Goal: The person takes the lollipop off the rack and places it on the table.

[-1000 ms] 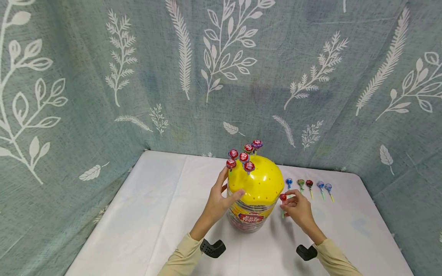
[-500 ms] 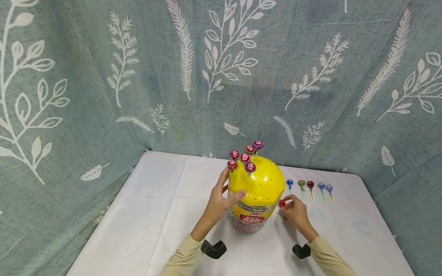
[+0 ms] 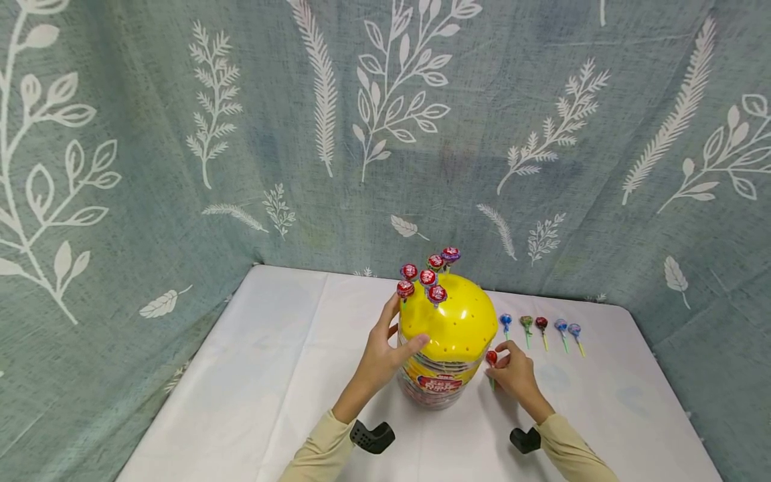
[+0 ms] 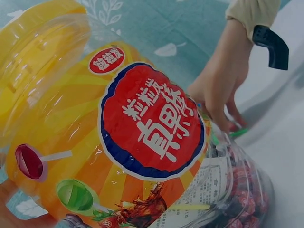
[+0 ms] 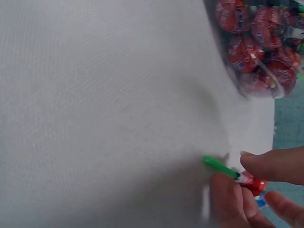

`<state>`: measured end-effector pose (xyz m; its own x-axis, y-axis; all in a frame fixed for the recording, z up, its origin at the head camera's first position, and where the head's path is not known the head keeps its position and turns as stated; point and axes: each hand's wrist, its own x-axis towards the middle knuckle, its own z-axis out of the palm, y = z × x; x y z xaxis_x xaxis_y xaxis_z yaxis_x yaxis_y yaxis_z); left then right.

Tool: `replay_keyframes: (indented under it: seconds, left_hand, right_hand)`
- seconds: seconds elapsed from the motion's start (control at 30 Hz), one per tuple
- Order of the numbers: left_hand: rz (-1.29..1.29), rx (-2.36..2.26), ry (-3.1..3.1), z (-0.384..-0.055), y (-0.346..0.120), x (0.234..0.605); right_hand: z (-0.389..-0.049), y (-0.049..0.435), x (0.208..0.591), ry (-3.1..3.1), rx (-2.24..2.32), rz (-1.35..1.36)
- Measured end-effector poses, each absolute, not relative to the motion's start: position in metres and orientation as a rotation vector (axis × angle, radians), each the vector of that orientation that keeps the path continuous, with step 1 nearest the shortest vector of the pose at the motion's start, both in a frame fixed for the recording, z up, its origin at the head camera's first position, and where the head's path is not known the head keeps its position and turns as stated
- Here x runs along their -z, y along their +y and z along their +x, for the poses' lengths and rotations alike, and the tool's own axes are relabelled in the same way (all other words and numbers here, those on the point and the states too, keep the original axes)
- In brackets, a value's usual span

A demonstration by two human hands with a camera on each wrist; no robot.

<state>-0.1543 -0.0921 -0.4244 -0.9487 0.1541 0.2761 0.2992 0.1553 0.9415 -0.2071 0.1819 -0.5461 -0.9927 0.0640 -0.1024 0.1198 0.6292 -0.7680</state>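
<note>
A clear plastic jar (image 3: pixel 438 393) filled with wrapped lollipops stands upright under a yellow lid (image 3: pixel 464 308) dotted with small holes. My left hand (image 3: pixel 378 355) grips the lid's left side, thumb over its front top and fingers along the far left. Several red-topped lollipops (image 3: pixel 427 278) stick up from the lid's left and back part. Right of the jar, my right hand (image 3: pixel 517 375) pinches a red lollipop (image 3: pixel 491 358) by its green stick (image 5: pixel 219 166), low over the table. The left wrist view is filled by the jar's orange label (image 4: pixel 152 123), with my right hand (image 4: pixel 221 88) behind it.
Loose lollipops lie in a row at the back right, blue (image 3: pixel 506 320), green (image 3: pixel 527 324), dark red (image 3: pixel 542 323) and two light blue ones (image 3: pixel 561 326). White cloth covers the table (image 3: pixel 289 375). A patterned green curtain (image 3: pixel 337 221) hangs behind.
My right hand has come down and slightly left with the red lollipop, staying low beside the jar over the last half second. The left hand keeps its hold on the lid.
</note>
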Motion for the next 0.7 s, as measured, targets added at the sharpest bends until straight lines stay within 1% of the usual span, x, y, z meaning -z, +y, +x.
replay_keyframes:
  seconds: [0.13,0.33,0.7]
  left_hand:
    - [-0.447,1.889,-2.298,-0.163,-0.092,0.441]
    - [-0.447,1.872,-2.284,-0.163,-0.092,0.445]
    - [-0.463,1.849,-2.310,-0.165,-0.092,0.440]
  right_hand:
    - [-0.205,0.184,0.537,2.808,1.298,0.110]
    - [-0.204,0.189,0.516,2.849,1.310,0.053]
    - [-0.207,0.199,0.449,2.795,1.533,-0.140]
